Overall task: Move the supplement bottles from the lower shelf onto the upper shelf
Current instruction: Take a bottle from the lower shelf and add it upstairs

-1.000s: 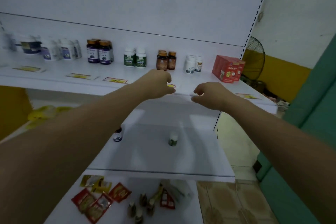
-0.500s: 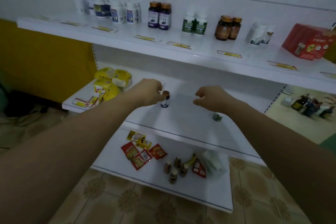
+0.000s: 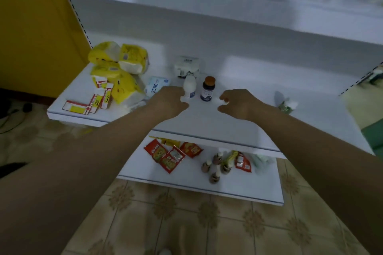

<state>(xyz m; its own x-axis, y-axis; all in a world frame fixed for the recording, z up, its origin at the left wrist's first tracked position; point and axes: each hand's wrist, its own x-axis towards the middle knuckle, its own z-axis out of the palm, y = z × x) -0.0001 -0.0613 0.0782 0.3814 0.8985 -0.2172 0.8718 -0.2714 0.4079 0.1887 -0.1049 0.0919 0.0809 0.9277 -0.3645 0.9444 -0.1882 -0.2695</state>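
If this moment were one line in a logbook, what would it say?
left hand: touching white bottle | right hand: empty, near dark bottle | both bottles on lower shelf

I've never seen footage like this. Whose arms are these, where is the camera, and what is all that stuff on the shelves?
There is no machine here: these are a person's two bare arms, filmed by a wide-angle camera worn on their head, looking forward and down.

The left hand is closed around the bottom of a white bottle standing on the lower shelf. The right hand is curled and holds nothing. Between them stands a dark bottle with a brown cap. Further right lies a small green-labelled bottle, blurred.

To the left lie yellow packets and price tags. The bottom shelf holds red sachets and small brown bottles. The upper shelf runs across the top.
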